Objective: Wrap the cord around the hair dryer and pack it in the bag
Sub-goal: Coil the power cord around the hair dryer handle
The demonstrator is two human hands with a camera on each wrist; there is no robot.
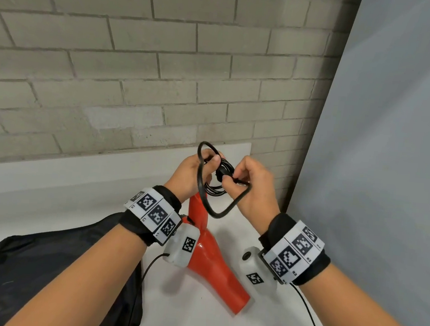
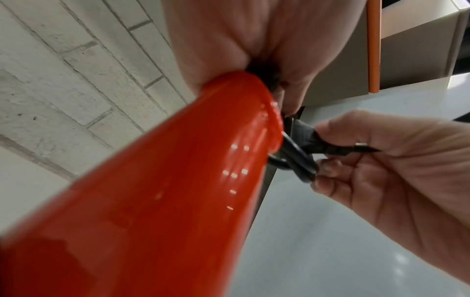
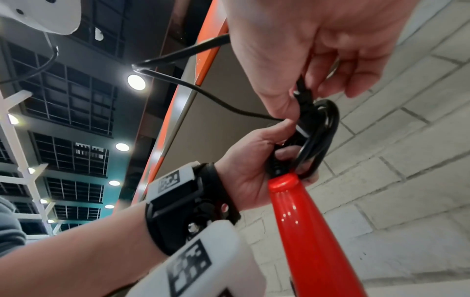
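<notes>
The red hair dryer [image 1: 210, 257] stands tilted over the white table, nozzle down and handle end up. My left hand [image 1: 189, 171] grips the top of the handle together with a small coil of the black cord [image 1: 223, 169]. A loose loop of cord hangs below the hands. My right hand [image 1: 251, 184] pinches the plug end of the cord beside the coil. In the left wrist view the red handle [image 2: 165, 180] fills the middle and the right hand [image 2: 381, 170] pinches the plug [image 2: 330, 149]. The right wrist view shows the coil [image 3: 323, 134] above the handle tip [image 3: 283, 183].
A black bag [image 1: 54, 265] lies flat on the table [image 1: 206, 319] at the left, under my left forearm. A brick wall stands close behind, and a grey panel [image 1: 396, 127] closes the right side. Thin wrist-camera cables trail over the table.
</notes>
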